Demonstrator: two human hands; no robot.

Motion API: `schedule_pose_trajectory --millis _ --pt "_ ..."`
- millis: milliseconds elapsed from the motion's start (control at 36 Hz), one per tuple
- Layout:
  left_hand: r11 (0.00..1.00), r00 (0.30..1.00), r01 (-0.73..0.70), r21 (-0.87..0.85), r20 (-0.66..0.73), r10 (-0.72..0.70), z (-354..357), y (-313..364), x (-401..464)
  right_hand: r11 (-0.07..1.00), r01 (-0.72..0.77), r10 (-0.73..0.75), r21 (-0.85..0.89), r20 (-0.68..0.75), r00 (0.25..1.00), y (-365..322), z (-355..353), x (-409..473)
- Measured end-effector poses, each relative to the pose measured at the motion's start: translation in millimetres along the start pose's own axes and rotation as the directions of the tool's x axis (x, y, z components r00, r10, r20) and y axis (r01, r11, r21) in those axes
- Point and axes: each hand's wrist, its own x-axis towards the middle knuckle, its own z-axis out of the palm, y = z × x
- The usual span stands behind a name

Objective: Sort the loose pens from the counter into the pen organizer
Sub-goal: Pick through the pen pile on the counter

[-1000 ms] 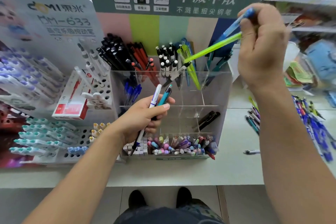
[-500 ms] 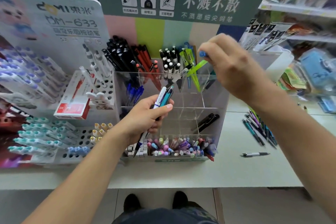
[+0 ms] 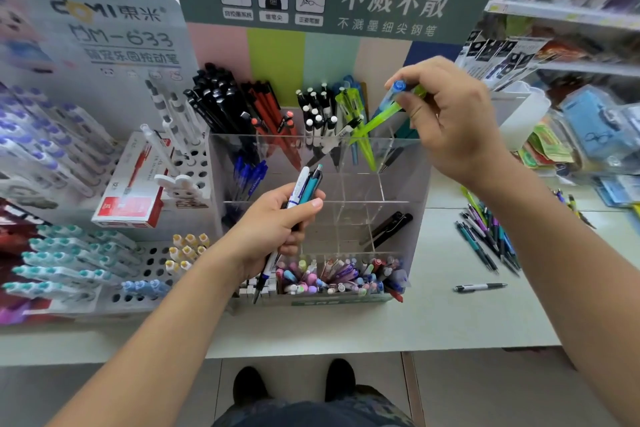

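The right hand (image 3: 450, 121) pinches two pens by their upper ends, a green pen (image 3: 381, 118) and a blue pen (image 3: 393, 94), with the tips angled down into a back compartment of the clear organizer (image 3: 398, 191). The left hand (image 3: 273, 229) is closed around a small bundle, a white pen (image 3: 298, 189) and a teal pen (image 3: 311, 185) among them, held mid-barrel in front of the organizer. More loose pens (image 3: 488, 239) lie in a heap near the right edge of the desk (image 3: 433, 315), and a single white pen (image 3: 479, 287) lies apart from them, nearer the front edge.

These pens look light, stiff and smooth-sided plastic, so I judge that they would slide easily between fingers and against each other. A pinch near the cap end suits dropping one in tip first; for lifting from the flat desk, a hold across the middle of the barrel should balance best. Two held together may twist apart, so releasing one at a time seems safer. The thin acrylic dividers could catch a tip.
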Motion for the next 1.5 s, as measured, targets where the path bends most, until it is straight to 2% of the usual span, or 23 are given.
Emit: schedule_pose_trajectory --millis 111,222,361,417,500,583,694,806,861,944,1056,1167,1417,1500 --pt "1.000 1.000 0.005 -0.010 0.002 -0.005 0.2 1.0 0.5 0.992 -0.123 0.123 -0.015 0.077 0.989 -3.1 4.6 14.2" --pt "0.996 0.999 0.033 -0.083 0.001 -0.033 2.0 6.1 1.2 0.951 -0.290 0.309 -0.110 0.260 0.915 4.3 24.3 27.0" --pt "0.987 0.998 0.046 -0.156 0.037 -0.040 5.4 10.9 0.0 0.905 -0.425 0.420 -0.007 0.170 0.892 -2.2 38.1 26.9" --pt "0.987 0.998 0.039 -0.155 0.051 -0.031 6.0 11.8 -1.5 0.918 -0.389 0.396 -0.072 0.177 0.901 -3.5 36.8 29.6" --pt "0.995 0.998 0.019 -0.098 0.067 -0.013 6.6 13.6 -3.7 0.889 -0.279 0.361 -0.362 0.182 0.915 -4.4 34.4 36.6" --pt "0.998 0.998 0.006 -0.063 0.065 -0.002 9.0 14.4 -4.6 0.852 -0.297 0.405 -0.430 0.186 0.895 -11.8 37.3 40.3" --pt "0.995 0.995 -0.024 -0.099 0.089 0.033 12.0 15.6 -4.6 0.901 -0.390 0.429 -0.191 0.244 0.870 -15.9 35.5 31.8" --pt "0.979 0.991 -0.039 -0.198 0.115 0.063 12.5 16.2 -3.1 0.883 -0.470 0.468 0.019 0.067 0.881 -15.9 21.2 3.5" --pt "0.975 0.988 -0.051 -0.214 0.130 0.080 13.4 16.5 -2.1 0.835 -0.522 0.521 0.174 0.051 0.852 -24.5 20.4 -17.1" --pt "0.984 0.986 -0.063 -0.168 0.141 0.087 18.7 17.5 -0.2 0.681 -0.652 0.624 0.334 0.202 0.755 -40.1 35.6 -43.1" --pt "0.994 0.989 -0.087 -0.069 0.118 0.095 28.2 17.2 5.1 0.623 -0.683 0.682 0.381 0.164 0.713 -36.3 45.8 -49.5" --pt "0.994 0.989 -0.104 0.033 0.107 0.100 34.8 17.3 9.1 0.541 -0.699 0.651 0.467 0.293 0.700 -28.6 38.4 -47.3" --pt "0.990 0.986 -0.134 -0.041 0.091 0.138 41.1 13.8 12.5 0.380 -0.707 0.602 0.596 0.421 0.679 -29.1 30.9 -57.4" --pt "0.981 0.988 -0.120 -0.151 0.082 0.134 44.5 14.7 9.8 0.321 -0.685 0.598 0.654 0.421 0.682 -29.9 25.8 -56.5"
